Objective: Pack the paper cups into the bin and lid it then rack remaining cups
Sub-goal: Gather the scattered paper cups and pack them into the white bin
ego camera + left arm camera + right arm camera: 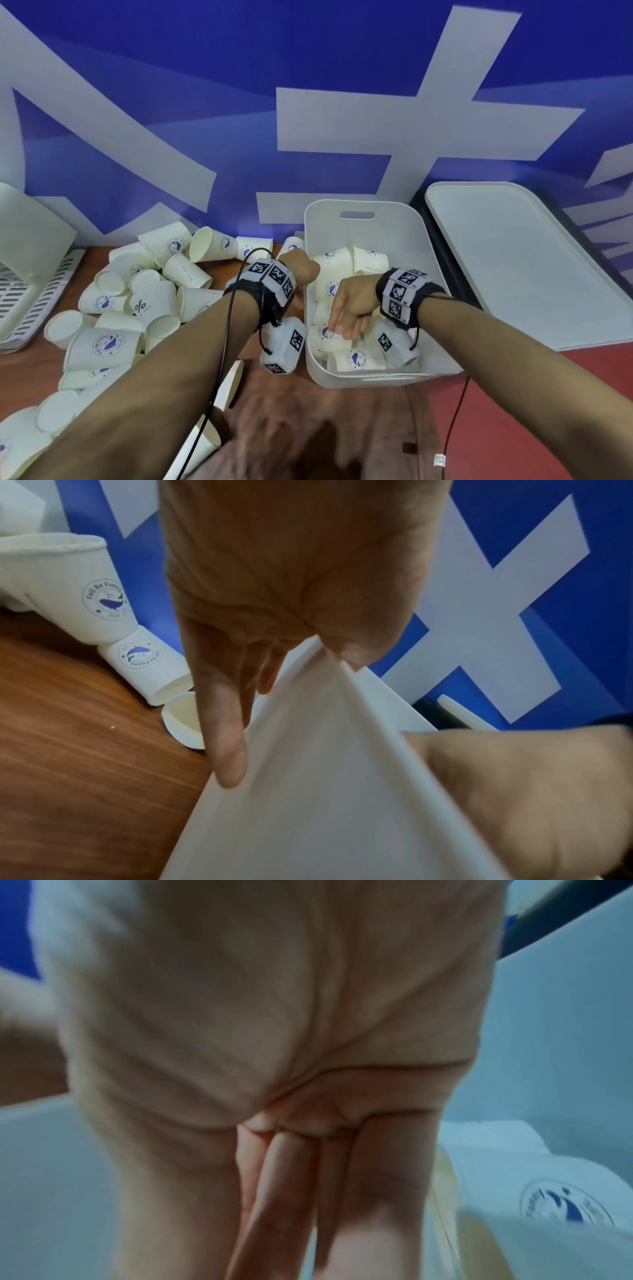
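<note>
Paper cups (pixel 102 346) — light, crushable — suit a gentle side hold; left hand (pixel 291 601) grips the bin (pixel 325 777) rim, right hand (pixel 349 308) slack above.

Even indoor light I saw in all views, soft shadows only, no glare, head view bowed at its edges, right wrist view smeared with motion blur, left wrist view blurred near its lower right.

Possibly a promotional booth, blue printed backdrop (pixel 239 85), wooden table (pixel 41 359)
</note>
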Demonstrator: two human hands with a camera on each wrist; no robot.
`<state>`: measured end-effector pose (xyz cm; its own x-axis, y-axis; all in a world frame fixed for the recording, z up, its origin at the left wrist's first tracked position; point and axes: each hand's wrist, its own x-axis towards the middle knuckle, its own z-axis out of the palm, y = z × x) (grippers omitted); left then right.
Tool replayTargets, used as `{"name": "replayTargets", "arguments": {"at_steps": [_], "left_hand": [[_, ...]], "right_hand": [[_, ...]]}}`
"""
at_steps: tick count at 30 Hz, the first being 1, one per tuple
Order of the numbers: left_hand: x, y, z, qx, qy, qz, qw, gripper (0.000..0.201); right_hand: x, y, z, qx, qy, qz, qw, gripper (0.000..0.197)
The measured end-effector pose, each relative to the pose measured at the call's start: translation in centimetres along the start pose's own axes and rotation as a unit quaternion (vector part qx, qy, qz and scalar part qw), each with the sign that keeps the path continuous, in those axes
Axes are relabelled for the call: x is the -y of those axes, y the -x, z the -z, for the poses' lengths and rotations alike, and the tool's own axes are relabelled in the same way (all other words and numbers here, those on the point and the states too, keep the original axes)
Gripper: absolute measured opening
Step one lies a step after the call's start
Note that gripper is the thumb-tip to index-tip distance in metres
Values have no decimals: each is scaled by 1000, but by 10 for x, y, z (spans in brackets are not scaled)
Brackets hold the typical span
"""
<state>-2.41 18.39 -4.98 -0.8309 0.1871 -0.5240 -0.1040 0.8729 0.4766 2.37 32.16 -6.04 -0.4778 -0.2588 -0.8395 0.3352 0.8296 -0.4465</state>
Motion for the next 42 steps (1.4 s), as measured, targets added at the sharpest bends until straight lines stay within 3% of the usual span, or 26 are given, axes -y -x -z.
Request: {"name": "replayTargets", "arguments": {"at_steps": [6,12,20,24,27,31,33,34,36,38,42], "left_hand": [[10,2,26,31,83,-33,996,40],[56,2,74,-42,85,12,995,24],[120,-6,104,-94,49,62,992,32],[140,-10,98,-119,-19,95,988,34],[159,-25,83,-96,-17,94,991,35],[171,-35,71,-34,-20,118,992,21],[169,-33,70,-29,9,113,993,12],[165,-30,72,-42,15,114,992,17],[163,-34,73,-63,41,118,990,4],[158,-41,74,-70,101,100,987,25],[138,-42,83,-67,160,56,983,22]], "right_hand": [[22,34,26,-130,-132,76,980,22],[65,49,36,-325,-273,180,887,22],[143,6,22,-293,-224,166,915,5],[173,-34,-2,-276,-189,108,936,5],[181,-65,-23,-246,-131,68,958,17],[186,-75,-41,-197,24,56,978,8],[184,-76,-46,-201,121,70,970,22],[182,-78,-47,-205,134,70,967,33],[178,-82,-47,-212,130,74,966,47],[174,-90,-43,-203,119,78,969,54],[166,-98,-33,-202,117,42,972,69]]}}
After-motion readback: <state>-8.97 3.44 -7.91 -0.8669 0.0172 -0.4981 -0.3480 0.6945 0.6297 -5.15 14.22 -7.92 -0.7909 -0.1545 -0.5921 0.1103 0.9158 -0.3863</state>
